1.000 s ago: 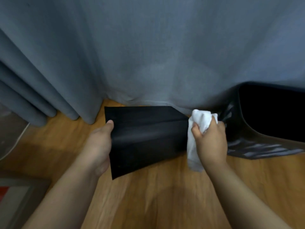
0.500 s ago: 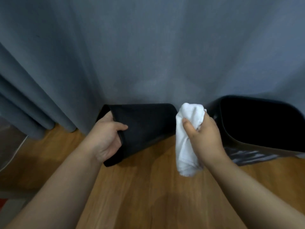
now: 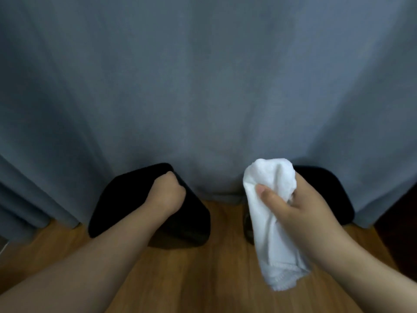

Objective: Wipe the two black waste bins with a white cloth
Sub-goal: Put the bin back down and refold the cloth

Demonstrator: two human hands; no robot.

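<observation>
While left hand (image 3: 165,195) grips bin (image 3: 126,199), right hand (image 3: 300,206) clutches cloth (image 3: 270,222); wood floor (image 3: 203,279), grey curtain (image 3: 203,86).

A home room, going by the wood-plank floor (image 3: 203,279) and the full-length grey-blue curtain (image 3: 203,86) hanging to it.

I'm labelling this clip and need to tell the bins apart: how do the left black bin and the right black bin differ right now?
The left bin is gripped at its rim by the left hand; no hand grips the right bin. The left bin shows most of its body, while the right bin sits largely hidden behind the right hand and the white cloth it holds. Both are black and stand on the wooden floor against the grey curtain.
</observation>
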